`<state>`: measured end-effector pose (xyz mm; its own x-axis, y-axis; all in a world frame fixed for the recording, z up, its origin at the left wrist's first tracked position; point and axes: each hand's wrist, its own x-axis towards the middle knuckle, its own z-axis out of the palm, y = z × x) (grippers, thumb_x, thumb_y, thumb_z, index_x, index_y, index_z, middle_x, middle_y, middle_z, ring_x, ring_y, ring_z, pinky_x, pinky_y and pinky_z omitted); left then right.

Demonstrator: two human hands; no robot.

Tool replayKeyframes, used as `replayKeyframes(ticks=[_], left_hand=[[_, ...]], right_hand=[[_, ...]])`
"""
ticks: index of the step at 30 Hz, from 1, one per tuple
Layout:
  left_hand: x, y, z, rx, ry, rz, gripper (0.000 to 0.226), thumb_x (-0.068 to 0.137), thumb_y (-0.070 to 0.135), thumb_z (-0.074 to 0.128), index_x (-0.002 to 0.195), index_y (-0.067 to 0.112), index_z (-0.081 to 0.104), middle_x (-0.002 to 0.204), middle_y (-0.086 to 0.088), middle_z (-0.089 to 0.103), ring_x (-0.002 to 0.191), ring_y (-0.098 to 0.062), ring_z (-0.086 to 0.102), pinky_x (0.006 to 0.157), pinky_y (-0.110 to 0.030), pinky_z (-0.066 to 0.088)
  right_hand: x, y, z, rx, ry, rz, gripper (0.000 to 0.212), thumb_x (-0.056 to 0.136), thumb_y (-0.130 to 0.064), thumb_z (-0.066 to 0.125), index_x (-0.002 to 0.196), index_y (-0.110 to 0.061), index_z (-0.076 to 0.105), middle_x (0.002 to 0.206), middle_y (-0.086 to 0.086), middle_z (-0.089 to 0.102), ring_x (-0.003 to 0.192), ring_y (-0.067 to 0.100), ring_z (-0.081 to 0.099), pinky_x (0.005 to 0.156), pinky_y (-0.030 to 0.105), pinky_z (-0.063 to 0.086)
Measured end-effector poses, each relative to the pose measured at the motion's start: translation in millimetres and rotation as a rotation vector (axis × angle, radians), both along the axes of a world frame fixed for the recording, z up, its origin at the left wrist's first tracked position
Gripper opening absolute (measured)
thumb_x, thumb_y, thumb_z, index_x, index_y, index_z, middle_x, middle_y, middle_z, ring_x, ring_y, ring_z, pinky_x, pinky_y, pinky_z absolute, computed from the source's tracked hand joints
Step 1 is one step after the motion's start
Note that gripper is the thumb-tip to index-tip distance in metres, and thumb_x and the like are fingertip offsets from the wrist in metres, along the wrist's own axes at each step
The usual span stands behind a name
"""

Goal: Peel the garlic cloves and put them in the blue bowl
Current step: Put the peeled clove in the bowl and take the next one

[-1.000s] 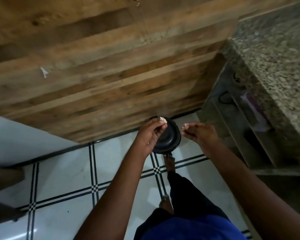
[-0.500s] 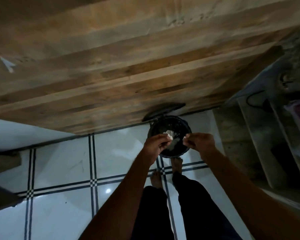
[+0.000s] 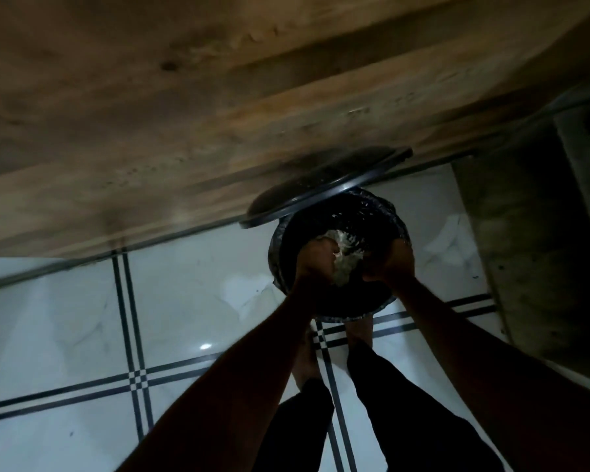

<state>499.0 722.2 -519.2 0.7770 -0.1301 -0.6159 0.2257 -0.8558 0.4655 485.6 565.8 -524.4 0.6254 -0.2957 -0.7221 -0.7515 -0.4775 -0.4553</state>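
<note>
Both hands are down over a dark lined bin (image 3: 324,301) on the tiled floor (image 3: 184,301). The left hand (image 3: 315,262) and right hand (image 3: 390,264) sit close together with a pale clump of garlic skins (image 3: 346,257) between them. In the dimness I cannot tell either grip. The bin's lid (image 3: 321,189) stands raised just beyond the hands.

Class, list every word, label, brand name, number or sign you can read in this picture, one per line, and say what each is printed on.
None: no readable text appears anywhere.
The bin, its lid, the wooden wall and the floor tiles carry no lettering that shows.
The picture is dark and blurred, so small print could not be read.
</note>
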Motion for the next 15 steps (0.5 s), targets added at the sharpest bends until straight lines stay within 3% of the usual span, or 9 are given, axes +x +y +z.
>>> replayKeyframes(ticks=[2, 5, 7, 11, 13, 15], left_hand=[[7, -8, 0, 0.194, -0.006, -0.238, 0.035, 0.106, 0.03, 0.051, 0.13, 0.011, 0.066, 0.128, -0.015, 0.068, 0.121, -0.032, 0.064, 0.1, -0.037, 0.048], [7, -17, -15, 0.255, -0.008, -0.414, 0.043, 0.11, 0.029, 0.04, 0.148, 0.012, 0.05, 0.151, -0.012, 0.052, 0.135, -0.029, 0.054, 0.109, -0.034, 0.04], [8, -17, -21, 0.278, -0.007, -0.46, 0.043, 0.111, 0.029, 0.038, 0.148, 0.01, 0.049, 0.151, -0.014, 0.051, 0.137, -0.03, 0.052, 0.111, -0.034, 0.036], [6, -14, 1, 0.272, -0.059, -0.421, 0.039, 0.109, 0.027, 0.041, 0.137, 0.009, 0.059, 0.139, -0.016, 0.061, 0.128, -0.034, 0.059, 0.105, -0.038, 0.044], [0, -10, 24, 0.159, -0.109, -0.307, 0.042, 0.102, 0.021, 0.042, 0.138, 0.012, 0.062, 0.14, -0.015, 0.063, 0.128, -0.034, 0.059, 0.109, -0.038, 0.043], [-8, -11, 58, 0.068, -0.153, -0.121, 0.043, 0.095, 0.02, 0.047, 0.131, 0.018, 0.07, 0.127, -0.012, 0.072, 0.118, -0.033, 0.066, 0.106, -0.042, 0.05]], right_hand=[[-2, 2, -9, -0.161, -0.046, 0.135, 0.031, 0.085, -0.01, 0.077, 0.107, 0.009, 0.067, 0.105, 0.028, 0.072, 0.102, 0.042, 0.07, 0.089, 0.049, 0.057], [-3, 6, -25, -0.24, -0.034, 0.204, 0.041, 0.099, -0.017, 0.062, 0.127, 0.012, 0.057, 0.127, 0.032, 0.061, 0.124, 0.045, 0.056, 0.104, 0.047, 0.041], [-2, 10, -25, -0.202, -0.038, 0.205, 0.04, 0.097, -0.01, 0.062, 0.127, 0.015, 0.057, 0.129, 0.035, 0.059, 0.125, 0.048, 0.055, 0.106, 0.047, 0.04], [-9, 10, -13, -0.202, -0.134, 0.134, 0.044, 0.092, -0.029, 0.064, 0.112, 0.011, 0.068, 0.109, 0.034, 0.069, 0.106, 0.05, 0.066, 0.092, 0.053, 0.054], [-16, 9, 15, -0.145, -0.102, 0.055, 0.044, 0.097, -0.035, 0.064, 0.112, 0.007, 0.069, 0.109, 0.031, 0.07, 0.104, 0.047, 0.067, 0.086, 0.048, 0.055], [-23, 0, 56, -0.028, -0.119, -0.048, 0.029, 0.097, -0.028, 0.068, 0.104, 0.0, 0.073, 0.107, 0.026, 0.072, 0.104, 0.042, 0.069, 0.087, 0.044, 0.055]])
